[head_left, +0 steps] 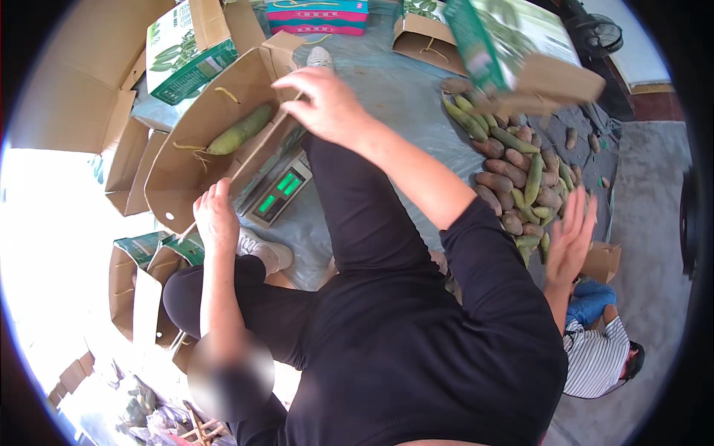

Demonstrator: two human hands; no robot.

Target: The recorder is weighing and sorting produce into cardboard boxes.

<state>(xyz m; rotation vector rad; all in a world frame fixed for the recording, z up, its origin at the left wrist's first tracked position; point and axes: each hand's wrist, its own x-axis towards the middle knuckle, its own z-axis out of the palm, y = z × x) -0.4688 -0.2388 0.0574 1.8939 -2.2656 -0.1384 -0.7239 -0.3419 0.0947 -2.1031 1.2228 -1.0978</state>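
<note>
brown cardboard carton | open-topped | green gourd | long, plump | lying inside carton, slantwise

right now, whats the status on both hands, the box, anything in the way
Left hand and right hand at rim of cardboard box. Green vegetable inside. No obstruction seen over opening.

It looked like a produce-packing space; cardboard cartons, a digital scale and a heap of brown and green oblong vegetables showed it.
</note>
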